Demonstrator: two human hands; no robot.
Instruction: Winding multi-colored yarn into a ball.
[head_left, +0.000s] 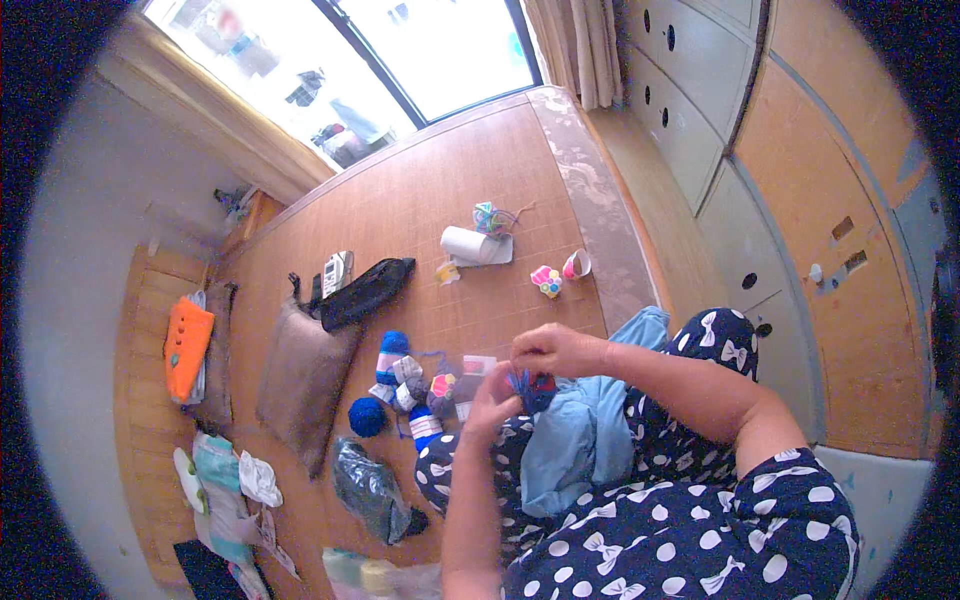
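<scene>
In front of my lap, my left hand (491, 401) holds a small bundle of dark blue and red yarn (534, 391) by its left side. My right hand (555, 349) is bent over the top of the same bundle, its fingertips pinched together at the yarn. Too small to make out is the exact strand between them. Beneath the bundle a light blue cloth (581, 442) lies across my lap. Just left of my hands, blue yarn skeins (392, 358), grey yarn (444, 386) and a round blue yarn ball (367, 417) sit close together on the woven mat (450, 315).
Beyond my hands are a white roll (471, 244), multicoloured yarn (489, 217), a flower-shaped label (547, 280) and a paper ring (577, 265). To the left lie a brown pillow (304, 382), a black bag (367, 294) and a dark plastic bag (369, 487). Cabinets (817, 247) line the right.
</scene>
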